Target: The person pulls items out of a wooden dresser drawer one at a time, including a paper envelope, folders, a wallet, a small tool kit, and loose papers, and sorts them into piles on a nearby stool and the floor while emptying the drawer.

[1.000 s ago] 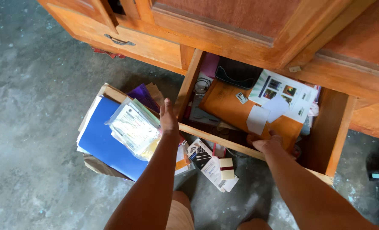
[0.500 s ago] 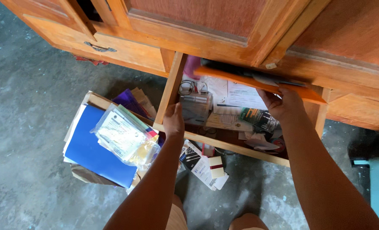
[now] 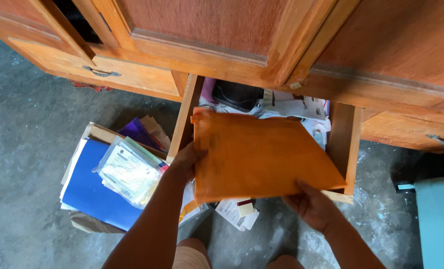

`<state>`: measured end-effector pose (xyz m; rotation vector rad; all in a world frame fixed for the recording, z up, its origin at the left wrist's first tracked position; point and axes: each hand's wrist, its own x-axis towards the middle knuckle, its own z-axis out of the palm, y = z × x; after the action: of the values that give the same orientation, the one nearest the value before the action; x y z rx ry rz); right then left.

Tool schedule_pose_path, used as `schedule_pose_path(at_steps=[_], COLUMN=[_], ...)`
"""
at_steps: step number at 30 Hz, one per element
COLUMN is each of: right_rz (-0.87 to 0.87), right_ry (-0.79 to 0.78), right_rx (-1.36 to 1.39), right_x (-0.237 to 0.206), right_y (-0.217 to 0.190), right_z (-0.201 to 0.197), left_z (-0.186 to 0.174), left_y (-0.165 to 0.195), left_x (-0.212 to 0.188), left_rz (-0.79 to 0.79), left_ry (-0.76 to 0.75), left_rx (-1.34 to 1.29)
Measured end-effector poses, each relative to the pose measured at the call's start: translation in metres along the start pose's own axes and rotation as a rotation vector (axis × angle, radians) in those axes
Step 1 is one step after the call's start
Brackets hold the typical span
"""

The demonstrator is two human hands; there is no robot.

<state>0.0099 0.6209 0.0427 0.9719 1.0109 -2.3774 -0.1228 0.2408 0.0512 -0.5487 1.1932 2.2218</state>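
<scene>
Orange envelope [image 3: 262,157], both hands, open drawer [image 3: 342,144]

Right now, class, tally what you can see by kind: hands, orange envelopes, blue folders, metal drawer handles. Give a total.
Hands: 2, left hand and right hand
Orange envelope: 1
Blue folder: 1
Metal drawer handles: 2, left handle and right handle
Total: 6

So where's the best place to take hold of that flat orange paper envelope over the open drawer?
By its two near corners, from the person's side. The flat orange paper envelope lies broad and nearly level over the open wooden drawer, its far edge toward the cabinet. The left hand has a grip on the left edge, the right hand on the lower right edge.
</scene>
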Motion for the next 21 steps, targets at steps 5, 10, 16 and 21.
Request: schedule_pose_path(at_steps=[5,10,16,21], right_rz=[0.033,-0.016,-0.138,-1.326], right_ry=[0.174,0.353,0.578,0.11], right_rx=[-0.007,-0.072,-0.857,-1.526], right_x=[0.016,0.045,0.033,-0.013], right_y=[0.01,-0.002,-0.076,-0.148], right_z=[-0.02,-0.07,-0.046,0.084], left_z=[-0.003,-0.008,-0.011,0.005], left_y=[-0.01,0.006,0.05,0.08], left_x=[-0.003,-0.008,-0.029,-0.051], left_rz=[0.028,0.105,0.222,0.176], left_ry=[-0.109,-0.191,-0.354,-0.398], left_rx=[-0.076,-0.094,-0.035,0.087])
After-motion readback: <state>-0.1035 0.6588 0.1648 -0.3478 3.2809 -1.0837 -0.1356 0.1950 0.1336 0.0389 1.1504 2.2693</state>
